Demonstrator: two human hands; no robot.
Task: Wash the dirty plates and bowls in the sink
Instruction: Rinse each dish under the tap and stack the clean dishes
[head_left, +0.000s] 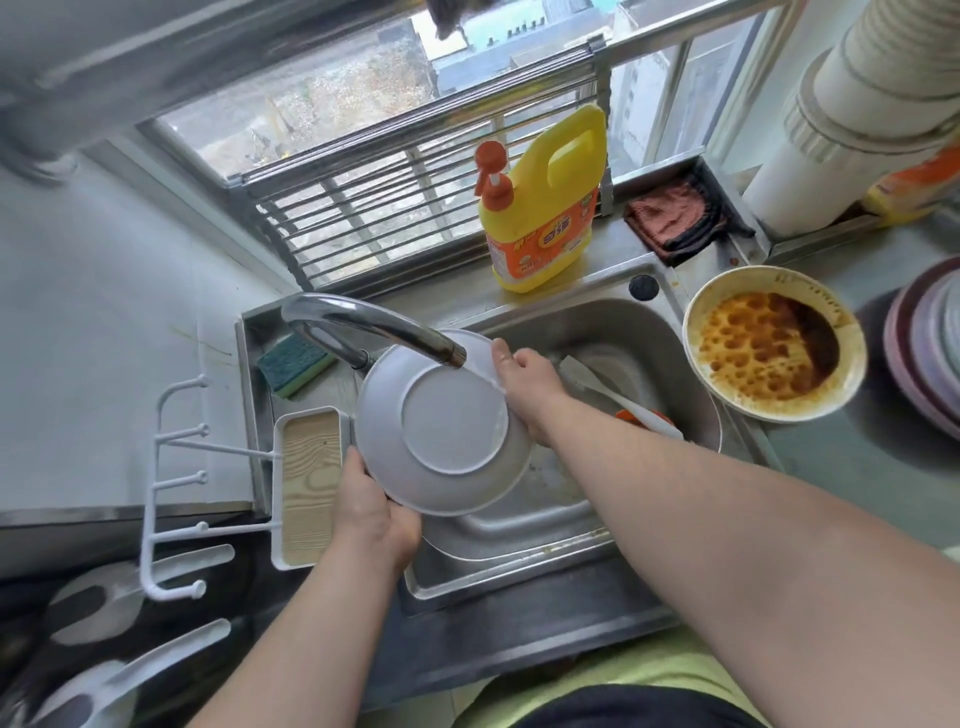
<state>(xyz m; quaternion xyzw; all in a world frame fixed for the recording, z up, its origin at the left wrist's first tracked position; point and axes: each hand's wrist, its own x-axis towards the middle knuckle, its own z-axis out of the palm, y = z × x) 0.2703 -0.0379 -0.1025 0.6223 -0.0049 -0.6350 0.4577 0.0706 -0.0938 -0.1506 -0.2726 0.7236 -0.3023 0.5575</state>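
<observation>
While tap (374, 327) runs, rinse step under way: grey plate (441, 423) over sink (597, 322), underside up. Left hand (371, 512) grips rim at 7 o'clock, right hand (527, 382) pinches rim at 2 o'clock (thumb on top). Next, likely: rotate plate, then take dirty bowl (774, 351) at 3 o'clock.

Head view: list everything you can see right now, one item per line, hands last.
plate: 1, white, underside up, held over sink under faucet
faucet: 1, chrome, water running
sink: 1, steel
dirty bowl: 1, white, orange-brown residue, right of sink
stacked plates: several, purple, far right
detergent bottle: 1, yellow, windowsill
sponge: 1, green-yellow, left of sink
cloth: 1, pink-black, sill
brush: 1, white, in sink
left hand: fingers grip plate's near edge
right hand: grips plate's far edge
</observation>
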